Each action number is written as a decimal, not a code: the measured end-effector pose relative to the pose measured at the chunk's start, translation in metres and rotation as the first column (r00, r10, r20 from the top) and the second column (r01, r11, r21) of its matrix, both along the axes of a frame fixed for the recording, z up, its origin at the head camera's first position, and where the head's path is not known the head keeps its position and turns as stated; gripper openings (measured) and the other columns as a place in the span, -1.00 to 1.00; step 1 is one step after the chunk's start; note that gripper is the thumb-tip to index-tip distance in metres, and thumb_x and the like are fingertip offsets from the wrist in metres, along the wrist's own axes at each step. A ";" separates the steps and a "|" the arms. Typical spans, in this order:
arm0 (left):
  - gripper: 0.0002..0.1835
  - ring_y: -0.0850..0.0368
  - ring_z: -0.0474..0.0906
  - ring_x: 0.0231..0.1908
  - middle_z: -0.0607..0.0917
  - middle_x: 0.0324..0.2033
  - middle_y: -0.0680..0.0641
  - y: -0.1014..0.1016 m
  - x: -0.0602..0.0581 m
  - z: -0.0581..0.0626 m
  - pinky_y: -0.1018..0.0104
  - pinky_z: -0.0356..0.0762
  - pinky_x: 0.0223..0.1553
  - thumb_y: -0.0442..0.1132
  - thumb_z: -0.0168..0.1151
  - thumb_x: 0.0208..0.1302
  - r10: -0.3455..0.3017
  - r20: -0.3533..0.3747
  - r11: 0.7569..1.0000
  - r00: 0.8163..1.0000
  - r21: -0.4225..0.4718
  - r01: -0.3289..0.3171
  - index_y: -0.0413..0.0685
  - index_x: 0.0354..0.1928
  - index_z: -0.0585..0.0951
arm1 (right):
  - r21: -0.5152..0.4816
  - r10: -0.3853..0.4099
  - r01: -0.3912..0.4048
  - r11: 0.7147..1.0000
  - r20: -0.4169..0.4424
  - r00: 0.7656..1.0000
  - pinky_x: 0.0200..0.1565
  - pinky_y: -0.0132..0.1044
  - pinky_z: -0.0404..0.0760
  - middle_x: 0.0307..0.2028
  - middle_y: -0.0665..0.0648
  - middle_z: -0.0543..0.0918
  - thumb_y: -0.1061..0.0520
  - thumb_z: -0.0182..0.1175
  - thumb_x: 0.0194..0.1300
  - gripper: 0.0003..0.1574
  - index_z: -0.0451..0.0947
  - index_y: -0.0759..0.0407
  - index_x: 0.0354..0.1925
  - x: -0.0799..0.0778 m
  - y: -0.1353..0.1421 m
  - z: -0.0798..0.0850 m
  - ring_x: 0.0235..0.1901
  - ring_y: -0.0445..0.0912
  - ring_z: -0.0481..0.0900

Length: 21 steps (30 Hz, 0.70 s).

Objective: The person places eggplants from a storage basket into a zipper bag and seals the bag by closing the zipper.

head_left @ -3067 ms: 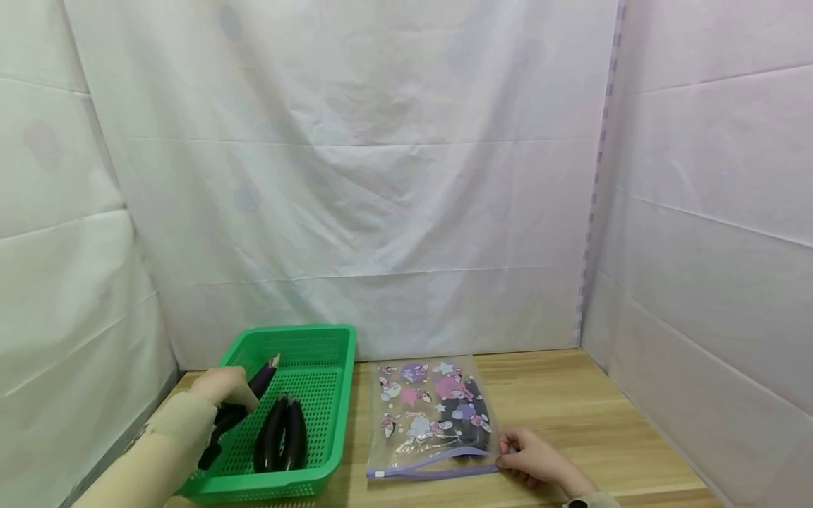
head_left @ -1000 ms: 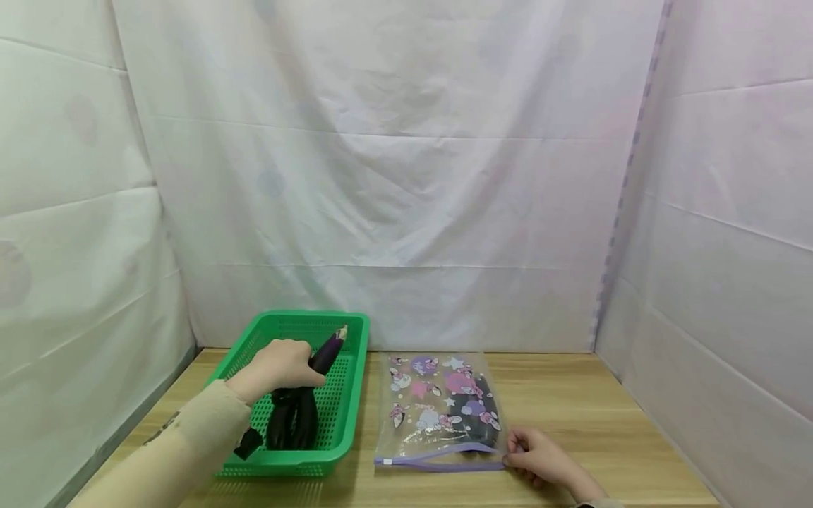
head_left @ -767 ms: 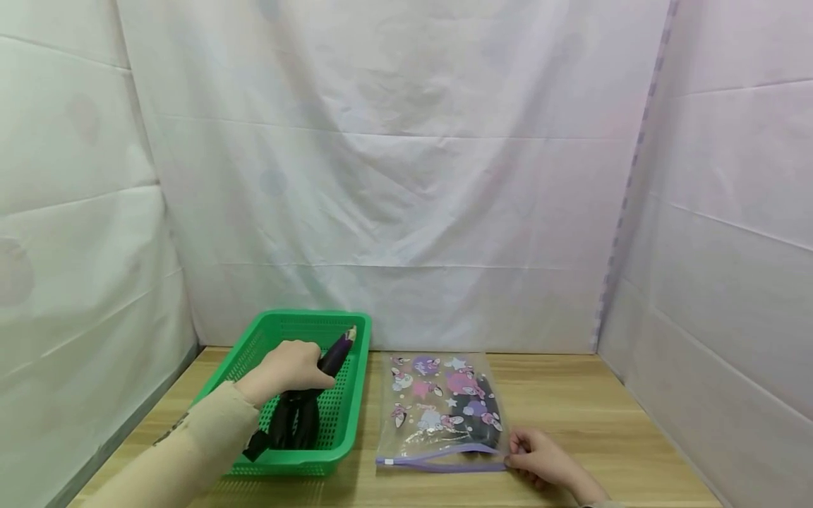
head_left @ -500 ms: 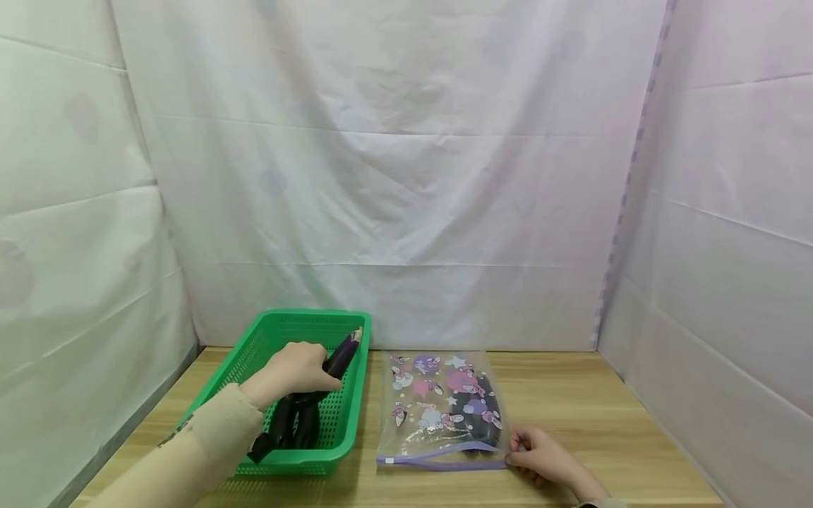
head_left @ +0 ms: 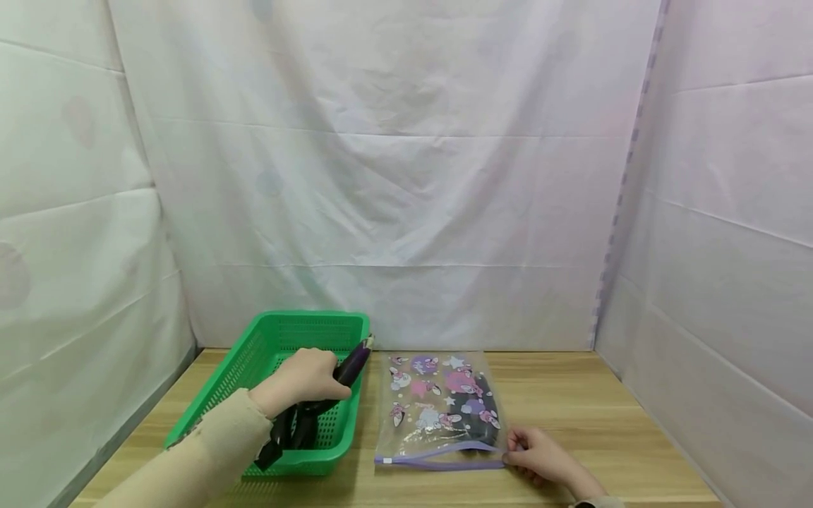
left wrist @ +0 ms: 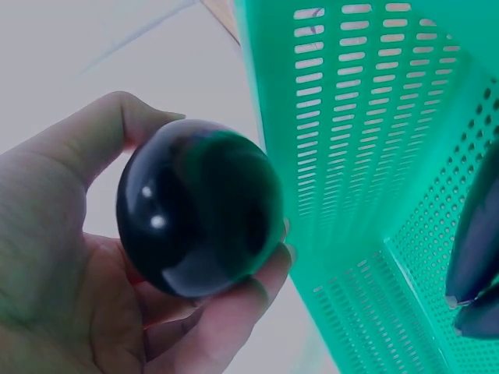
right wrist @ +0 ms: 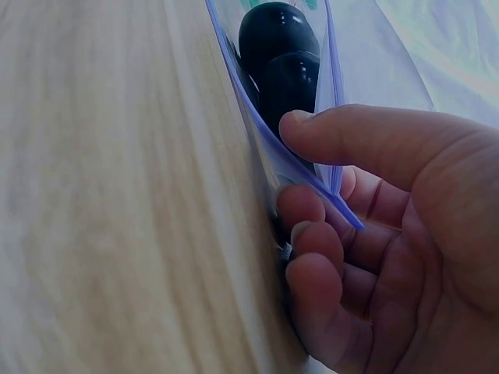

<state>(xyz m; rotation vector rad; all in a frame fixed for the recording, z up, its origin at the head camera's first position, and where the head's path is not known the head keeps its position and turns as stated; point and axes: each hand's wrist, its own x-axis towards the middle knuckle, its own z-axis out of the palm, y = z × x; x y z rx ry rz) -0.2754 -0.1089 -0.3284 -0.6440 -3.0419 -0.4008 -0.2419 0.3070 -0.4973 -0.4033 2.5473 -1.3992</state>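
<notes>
My left hand (head_left: 305,381) grips a dark purple eggplant (head_left: 354,363) over the green basket, its stem end reaching past the basket's right rim. In the left wrist view the eggplant's glossy round end (left wrist: 199,206) sits between thumb and fingers. Beneath that hand, two more eggplants (head_left: 307,430) lie in the basket, partly hidden. A clear zip bag (head_left: 406,430) with pink and purple prints lies flat, its purple-edged mouth parted toward me. My right hand (head_left: 536,455) pinches the right corner of that mouth. Inside the bag, dark eggplants (right wrist: 279,35) show along the right side.
The green perforated basket (head_left: 363,328) stands on the left of the wooden table (head_left: 571,395), its right wall close to the bag. A white slider (head_left: 387,461) sits at the left end of the zip. White cloth (head_left: 406,212) hangs behind and at both sides.
My left hand has raised the eggplant from the basket's left side and carried it rightward to the right rim. My right hand keeps its hold on the bag's corner. The view has shifted slightly.
</notes>
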 end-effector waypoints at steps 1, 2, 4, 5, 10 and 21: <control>-0.71 0.20 0.20 -0.80 0.36 -0.80 0.04 0.001 0.000 -0.001 0.33 0.18 -0.73 0.00 0.23 -0.13 -0.003 -0.001 1.000 1.000 0.001 0.003 0.00 -0.70 0.42 | 0.000 0.000 0.000 1.000 -0.002 1.000 -0.79 -0.34 0.33 -0.70 -0.01 0.38 0.08 0.22 0.05 -0.71 0.33 0.21 -0.47 0.000 0.000 0.000 -0.77 -0.18 0.30; -0.72 0.20 0.22 -0.79 0.39 -0.78 0.04 0.001 0.001 -0.001 0.33 0.20 -0.73 0.00 0.23 -0.14 -0.008 -0.003 1.000 1.000 0.004 0.008 -0.01 -0.68 0.43 | 0.000 0.000 0.000 1.000 -0.003 1.000 -0.79 -0.34 0.33 -0.70 -0.01 0.38 0.08 0.22 0.05 -0.71 0.33 0.21 -0.47 0.000 0.000 0.000 -0.77 -0.18 0.30; -0.72 0.20 0.25 -0.79 0.40 -0.77 0.04 0.003 0.001 -0.003 0.33 0.22 -0.73 0.00 0.23 -0.15 -0.019 -0.008 1.000 1.000 0.005 0.019 0.00 -0.67 0.44 | 0.003 0.000 0.000 1.000 -0.007 1.000 -0.79 -0.33 0.33 -0.70 -0.01 0.38 0.08 0.22 0.05 -0.72 0.33 0.20 -0.47 0.000 0.000 0.000 -0.77 -0.19 0.30; -0.72 0.20 0.25 -0.79 0.40 -0.77 0.04 0.003 0.002 -0.004 0.33 0.22 -0.72 0.01 0.23 -0.15 -0.023 -0.012 1.000 1.000 0.004 0.023 0.00 -0.67 0.44 | 0.004 0.000 0.000 1.000 -0.010 1.000 -0.79 -0.33 0.33 -0.70 -0.01 0.38 0.08 0.22 0.05 -0.72 0.33 0.20 -0.47 0.001 0.000 0.000 -0.77 -0.19 0.30; -0.68 0.19 0.26 -0.77 0.40 -0.76 0.04 0.008 0.005 -0.006 0.32 0.22 -0.73 0.05 0.25 -0.15 -0.040 -0.023 0.999 0.999 -0.005 0.040 0.01 -0.67 0.42 | 0.004 0.004 -0.004 1.000 -0.006 1.000 -0.79 -0.34 0.33 -0.70 -0.01 0.38 0.08 0.22 0.05 -0.72 0.33 0.20 -0.47 0.001 0.001 -0.001 -0.77 -0.19 0.30; -0.73 0.17 0.32 -0.76 0.42 -0.73 0.06 0.022 0.014 -0.006 0.31 0.27 -0.73 0.03 0.22 -0.20 -0.065 -0.027 0.998 0.998 -0.024 0.064 0.04 -0.64 0.42 | -0.006 0.002 -0.002 1.000 -0.001 1.000 -0.79 -0.34 0.32 -0.70 0.00 0.38 0.08 0.22 0.05 -0.72 0.33 0.21 -0.46 0.000 0.000 -0.002 -0.77 -0.18 0.30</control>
